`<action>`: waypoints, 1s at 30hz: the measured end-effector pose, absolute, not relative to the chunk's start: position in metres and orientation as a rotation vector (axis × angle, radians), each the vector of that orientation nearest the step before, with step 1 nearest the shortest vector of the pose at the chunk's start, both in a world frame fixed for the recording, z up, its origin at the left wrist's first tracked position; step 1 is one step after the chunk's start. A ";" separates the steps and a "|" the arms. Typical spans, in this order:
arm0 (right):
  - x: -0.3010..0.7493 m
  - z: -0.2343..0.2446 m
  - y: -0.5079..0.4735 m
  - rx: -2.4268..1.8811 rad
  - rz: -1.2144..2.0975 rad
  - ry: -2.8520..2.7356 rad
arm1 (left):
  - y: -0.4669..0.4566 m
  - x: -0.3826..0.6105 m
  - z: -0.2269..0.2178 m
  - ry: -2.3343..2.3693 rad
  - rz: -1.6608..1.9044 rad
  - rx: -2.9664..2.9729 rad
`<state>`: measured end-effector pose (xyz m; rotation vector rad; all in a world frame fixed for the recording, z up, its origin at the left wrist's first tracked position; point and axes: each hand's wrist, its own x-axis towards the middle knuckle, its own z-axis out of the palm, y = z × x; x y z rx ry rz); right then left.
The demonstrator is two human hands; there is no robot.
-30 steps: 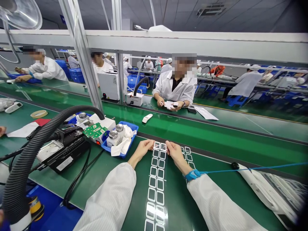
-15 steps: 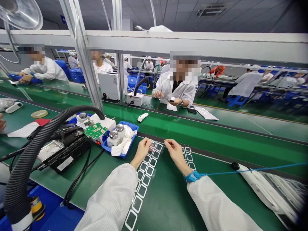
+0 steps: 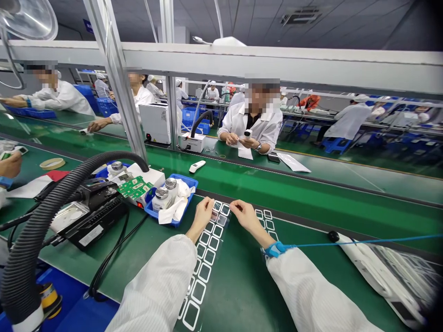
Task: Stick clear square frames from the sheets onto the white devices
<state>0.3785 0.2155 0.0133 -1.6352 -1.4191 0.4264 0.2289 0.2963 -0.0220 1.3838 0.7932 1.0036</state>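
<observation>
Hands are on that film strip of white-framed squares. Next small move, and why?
Probably pinch and lift the far end of the film strip: the left hand and right hand sit either side of it there, while the rest lies flat on the green conveyor belt.

Two hands (image 3: 203, 216) (image 3: 246, 219), three capped bottles (image 3: 162, 199) (image 3: 170, 187) (image 3: 116, 168), one circuit board (image 3: 134, 186).
</observation>
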 end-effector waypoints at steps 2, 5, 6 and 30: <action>0.372 0.018 0.208 -1.634 0.369 -1.466 | 0.297 0.230 -0.024 0.822 1.012 1.404; 0.369 0.025 0.189 -1.599 0.111 -1.587 | 0.298 0.231 -0.028 0.877 1.036 1.422; 0.373 0.027 0.180 -1.596 0.009 -1.613 | 0.298 0.231 -0.028 0.893 1.047 1.432; 0.553 -0.008 -0.055 -2.774 -0.288 -1.137 | 0.303 0.236 -0.023 1.229 1.264 1.756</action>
